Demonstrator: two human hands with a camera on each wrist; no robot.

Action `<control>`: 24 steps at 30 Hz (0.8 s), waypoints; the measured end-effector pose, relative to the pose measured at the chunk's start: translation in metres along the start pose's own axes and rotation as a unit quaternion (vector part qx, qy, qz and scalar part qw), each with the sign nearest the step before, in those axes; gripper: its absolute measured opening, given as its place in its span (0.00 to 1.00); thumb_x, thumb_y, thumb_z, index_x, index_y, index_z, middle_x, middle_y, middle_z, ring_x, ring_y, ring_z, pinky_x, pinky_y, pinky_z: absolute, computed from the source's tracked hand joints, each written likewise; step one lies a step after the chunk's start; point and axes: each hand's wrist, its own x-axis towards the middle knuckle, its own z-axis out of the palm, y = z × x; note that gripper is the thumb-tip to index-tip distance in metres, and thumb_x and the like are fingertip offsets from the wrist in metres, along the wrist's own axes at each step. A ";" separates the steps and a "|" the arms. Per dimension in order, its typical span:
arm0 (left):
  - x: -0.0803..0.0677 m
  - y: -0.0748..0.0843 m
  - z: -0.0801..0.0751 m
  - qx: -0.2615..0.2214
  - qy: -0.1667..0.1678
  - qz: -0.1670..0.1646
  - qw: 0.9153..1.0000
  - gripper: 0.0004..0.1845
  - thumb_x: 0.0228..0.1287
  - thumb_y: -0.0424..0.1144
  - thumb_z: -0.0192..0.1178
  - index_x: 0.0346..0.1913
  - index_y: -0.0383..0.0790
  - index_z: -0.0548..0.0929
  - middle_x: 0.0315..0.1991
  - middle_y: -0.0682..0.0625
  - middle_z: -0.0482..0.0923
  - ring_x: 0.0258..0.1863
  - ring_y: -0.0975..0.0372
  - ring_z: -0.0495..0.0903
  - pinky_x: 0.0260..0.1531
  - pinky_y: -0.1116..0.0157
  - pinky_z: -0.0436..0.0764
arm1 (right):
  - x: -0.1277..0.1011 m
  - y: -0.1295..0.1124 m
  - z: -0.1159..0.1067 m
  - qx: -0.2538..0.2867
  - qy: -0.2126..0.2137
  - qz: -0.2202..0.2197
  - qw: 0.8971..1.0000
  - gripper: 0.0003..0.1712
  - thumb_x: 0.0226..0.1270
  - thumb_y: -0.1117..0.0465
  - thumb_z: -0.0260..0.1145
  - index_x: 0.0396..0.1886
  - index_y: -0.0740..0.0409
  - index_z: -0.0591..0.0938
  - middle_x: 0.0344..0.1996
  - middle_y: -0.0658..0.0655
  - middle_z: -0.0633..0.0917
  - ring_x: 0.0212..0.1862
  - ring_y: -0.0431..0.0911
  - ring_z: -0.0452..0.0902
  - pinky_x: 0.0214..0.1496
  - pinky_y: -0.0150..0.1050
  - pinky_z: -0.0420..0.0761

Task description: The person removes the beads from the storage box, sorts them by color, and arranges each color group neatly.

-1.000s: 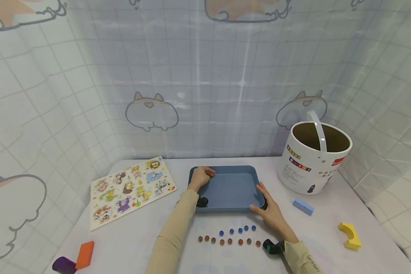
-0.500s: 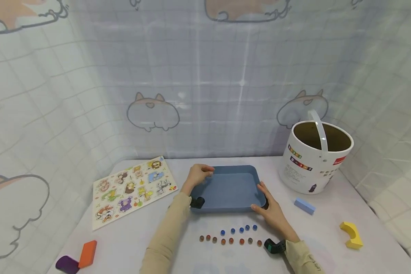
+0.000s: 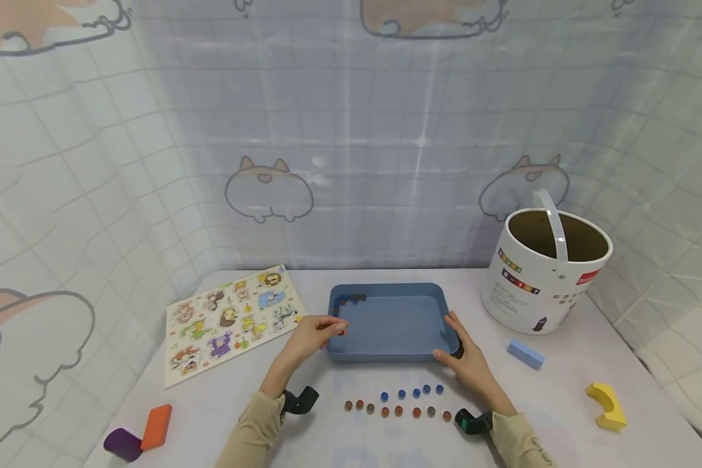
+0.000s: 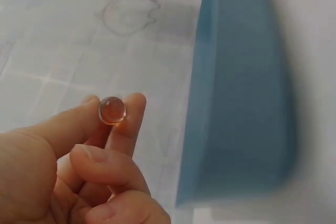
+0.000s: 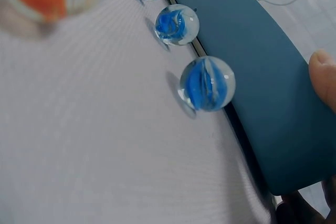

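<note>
My left hand (image 3: 310,338) is at the left wall of a blue-grey tray (image 3: 398,325). Between thumb and fingertip it pinches a clear glass marble (image 4: 112,110) with a reddish tint. Inside the tray, small blue and brownish marbles (image 3: 351,299) line the back-left corner. My right hand (image 3: 472,370) grips the tray's front-right corner, its thumb (image 5: 324,74) against the wall in the right wrist view. In front of the tray lies a row of blue marbles (image 3: 416,393). Nearer to me runs a row of red and brownish marbles (image 3: 416,413).
An animal puzzle board (image 3: 234,325) lies left of the tray. A white bucket (image 3: 538,292) with a handle stands back right. Blocks are scattered around: light blue (image 3: 525,354), yellow (image 3: 608,406), orange (image 3: 156,426) and purple (image 3: 123,444). A patterned curtain hangs behind the table.
My left hand has drawn back from the tray's back-left corner toward me and left, uncovering the marbles there. The right hand keeps its place at the tray corner.
</note>
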 end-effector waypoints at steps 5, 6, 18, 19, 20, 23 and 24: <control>-0.032 -0.019 0.005 0.019 -0.031 -0.002 0.999 0.18 0.69 0.48 0.57 0.50 0.38 0.86 0.39 0.43 0.87 0.15 0.66 0.63 0.19 0.71 0.66 | 0.000 0.000 -0.001 0.001 0.003 -0.005 1.000 0.48 0.60 0.54 0.71 0.76 0.55 0.58 0.78 0.59 0.50 0.76 0.64 0.45 0.70 0.68 0.49; -0.037 -0.022 0.007 0.020 -0.037 -0.003 0.999 0.18 0.69 0.48 0.58 0.49 0.37 0.86 0.39 0.43 0.87 0.15 0.67 0.63 0.18 0.72 0.66 | 0.000 0.000 -0.001 0.000 0.003 -0.006 1.000 0.48 0.60 0.53 0.71 0.76 0.55 0.58 0.78 0.59 0.50 0.76 0.65 0.45 0.70 0.68 0.49; -0.064 -0.038 0.028 0.072 -0.060 0.022 0.995 0.08 0.61 0.41 0.66 0.39 0.42 0.89 0.35 0.51 0.87 0.26 0.70 0.77 0.24 0.72 0.75 | -0.001 0.003 0.001 -0.001 0.007 -0.012 1.000 0.48 0.60 0.53 0.70 0.76 0.54 0.58 0.78 0.58 0.51 0.76 0.64 0.45 0.70 0.68 0.50; -0.065 -0.039 0.029 0.072 -0.061 0.023 0.995 0.07 0.60 0.40 0.67 0.39 0.42 0.89 0.34 0.51 0.87 0.27 0.70 0.78 0.25 0.72 0.76 | -0.001 0.003 0.001 -0.002 0.006 -0.012 1.000 0.47 0.60 0.53 0.70 0.76 0.55 0.58 0.78 0.58 0.50 0.76 0.64 0.45 0.70 0.68 0.50; -0.066 -0.040 0.030 0.072 -0.062 0.025 0.995 0.06 0.60 0.39 0.67 0.38 0.42 0.89 0.34 0.51 0.87 0.29 0.70 0.79 0.27 0.72 0.76 | -0.001 0.003 0.001 -0.003 0.004 -0.012 1.000 0.47 0.60 0.53 0.70 0.76 0.54 0.58 0.78 0.58 0.50 0.76 0.64 0.45 0.70 0.68 0.50; -0.067 -0.042 0.034 0.069 -0.065 0.029 0.995 0.06 0.59 0.37 0.67 0.38 0.41 0.89 0.33 0.50 0.88 0.30 0.69 0.82 0.30 0.73 0.78 | 0.000 0.003 0.000 -0.002 0.001 -0.009 1.000 0.47 0.60 0.53 0.70 0.76 0.54 0.58 0.78 0.57 0.50 0.77 0.64 0.45 0.70 0.68 0.49; -0.068 -0.041 0.035 0.069 -0.064 0.032 0.995 0.06 0.59 0.37 0.68 0.39 0.40 0.89 0.33 0.49 0.88 0.30 0.68 0.82 0.30 0.73 0.78 | 0.000 0.002 0.000 -0.001 0.001 -0.009 1.000 0.47 0.60 0.53 0.70 0.76 0.53 0.58 0.78 0.57 0.50 0.77 0.64 0.44 0.70 0.68 0.49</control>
